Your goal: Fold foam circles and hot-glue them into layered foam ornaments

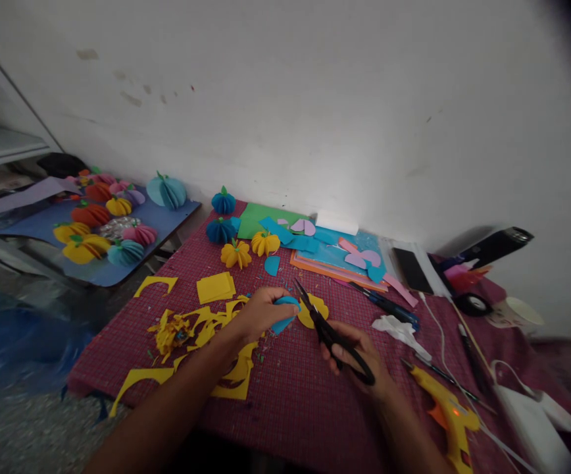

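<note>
Between its thumb and fingers, my left hand (264, 311) pinches a folded blue paper piece (283, 316). Black-handled scissors (322, 324) are in my right hand (357, 355), their tips pointing up and left beside the blue piece. Under the blades lies a yellow paper disc (315, 311) on the red checked cloth (300, 408). Yellow paper scraps (206, 329) spread around and beneath my left forearm. A stack of yellow paper pieces (216, 288) and a small blue paper piece (272, 265) rest beyond my left hand.
Yellow and blue paper pumpkins (237, 253) stand at the back. Coloured sheets (335, 263) lie behind the scissors. At right are a yellow glue gun (450, 408), a blue-handled tool (389, 306), a phone (412, 270) and cables. A blue table (170, 227) holds more pumpkins at left.
</note>
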{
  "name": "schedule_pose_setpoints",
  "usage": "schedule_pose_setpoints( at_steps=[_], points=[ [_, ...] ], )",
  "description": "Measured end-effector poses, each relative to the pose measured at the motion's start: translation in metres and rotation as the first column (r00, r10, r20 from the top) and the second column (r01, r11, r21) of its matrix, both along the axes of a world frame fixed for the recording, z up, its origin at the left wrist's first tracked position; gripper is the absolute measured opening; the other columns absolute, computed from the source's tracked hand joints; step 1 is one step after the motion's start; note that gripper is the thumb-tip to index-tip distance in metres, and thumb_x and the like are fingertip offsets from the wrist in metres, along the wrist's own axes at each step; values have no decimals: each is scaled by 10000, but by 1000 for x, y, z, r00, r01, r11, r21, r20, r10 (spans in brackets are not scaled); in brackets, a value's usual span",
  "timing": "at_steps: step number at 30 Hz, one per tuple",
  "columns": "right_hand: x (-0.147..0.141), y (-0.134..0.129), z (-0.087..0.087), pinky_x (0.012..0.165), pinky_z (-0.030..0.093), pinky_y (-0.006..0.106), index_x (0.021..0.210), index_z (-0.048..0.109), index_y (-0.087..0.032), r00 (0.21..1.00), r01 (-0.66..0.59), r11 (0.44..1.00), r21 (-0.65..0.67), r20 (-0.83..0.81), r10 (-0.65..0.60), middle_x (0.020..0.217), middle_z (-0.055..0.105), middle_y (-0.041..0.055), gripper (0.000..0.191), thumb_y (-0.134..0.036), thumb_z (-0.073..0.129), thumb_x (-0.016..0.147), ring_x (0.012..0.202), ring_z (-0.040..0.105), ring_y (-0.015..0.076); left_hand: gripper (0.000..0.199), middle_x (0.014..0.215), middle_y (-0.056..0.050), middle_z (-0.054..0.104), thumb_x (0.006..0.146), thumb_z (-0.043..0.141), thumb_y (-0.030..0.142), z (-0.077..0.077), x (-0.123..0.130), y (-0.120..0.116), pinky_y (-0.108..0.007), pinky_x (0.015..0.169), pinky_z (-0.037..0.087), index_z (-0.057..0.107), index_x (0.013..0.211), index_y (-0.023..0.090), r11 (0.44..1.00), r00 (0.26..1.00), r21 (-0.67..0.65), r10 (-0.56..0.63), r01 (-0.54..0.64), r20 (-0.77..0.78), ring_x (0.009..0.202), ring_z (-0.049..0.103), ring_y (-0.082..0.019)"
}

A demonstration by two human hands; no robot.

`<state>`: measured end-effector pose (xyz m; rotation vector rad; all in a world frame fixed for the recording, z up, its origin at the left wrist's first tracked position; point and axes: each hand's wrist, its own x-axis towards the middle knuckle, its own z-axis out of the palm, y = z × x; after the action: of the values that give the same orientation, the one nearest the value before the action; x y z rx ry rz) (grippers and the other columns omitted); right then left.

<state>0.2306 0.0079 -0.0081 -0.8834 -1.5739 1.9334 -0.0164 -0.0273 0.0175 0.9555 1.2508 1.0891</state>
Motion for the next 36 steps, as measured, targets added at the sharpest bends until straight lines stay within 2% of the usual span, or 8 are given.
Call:
schedule_pose_setpoints(
  at_steps=[3, 7, 11, 19, 27, 31, 36],
  points=[
    [3, 2, 2, 508, 430, 236, 1153, 667, -156, 999, -20, 1000, -13, -42, 20, 785, 633, 43, 476, -470, 754, 807, 600, 541, 127, 258, 538, 55, 510, 703, 701, 384, -2, -1, 0, -189, 446, 334, 566, 694, 165, 1000, 999, 0, -10, 10, -32, 449, 446, -72],
    [0, 2, 10, 540, 436, 247, 1168, 672, -169, 998, -55, 998, -21, 10, 55, 777, 637, 32, 530, -466, 802, 750, 625, 543, 135, 260, 534, 54, 513, 704, 704, 385, -3, -1, 1, -191, 440, 342, 575, 691, 160, 999, 999, -3, -32, 32, -40, 446, 443, -72],
    [-2, 1, 15, 526, 407, 240, 1109, 698, -174, 996, -73, 997, -34, 48, 74, 738, 621, 12, 481, -459, 804, 736, 593, 521, 123, 251, 533, 52, 523, 692, 720, 382, -3, -1, 2, -199, 447, 350, 611, 699, 156, 999, 998, -8, -40, 40, -39, 454, 456, -78],
    [1, 3, 13, 507, 380, 225, 1129, 706, -172, 994, -66, 997, -44, 84, 69, 736, 629, 10, 459, -399, 797, 740, 570, 504, 109, 248, 524, 49, 524, 658, 745, 369, -4, -1, 2, -202, 437, 336, 623, 680, 154, 998, 999, -54, -35, 34, -17, 450, 444, -76],
    [1, 3, 20, 498, 334, 219, 1103, 739, -176, 988, -72, 996, 59, 143, 63, 708, 584, -7, 427, -412, 805, 752, 560, 438, 89, 217, 531, 51, 529, 663, 738, 339, -3, 0, 2, -195, 433, 325, 633, 685, 151, 998, 998, -53, -24, 21, -53, 455, 441, -73],
    [3, 3, 19, 480, 326, 209, 1088, 746, -188, 980, -89, 993, 75, 182, 74, 720, 586, -9, 413, -440, 793, 764, 542, 422, 80, 227, 542, 49, 544, 682, 739, 351, -7, -2, 2, -195, 442, 341, 629, 694, 153, 998, 998, -55, -44, 41, -52, 465, 456, -76],
    [1, 2, 15, 438, 324, 205, 1106, 722, -171, 974, -84, 995, 62, 215, 69, 638, 540, -32, 436, -471, 766, 793, 470, 411, 71, 238, 544, 44, 547, 699, 741, 365, -12, -4, 3, -197, 442, 350, 635, 709, 152, 998, 998, -49, -48, 46, -45, 462, 467, -81]
  ],
)
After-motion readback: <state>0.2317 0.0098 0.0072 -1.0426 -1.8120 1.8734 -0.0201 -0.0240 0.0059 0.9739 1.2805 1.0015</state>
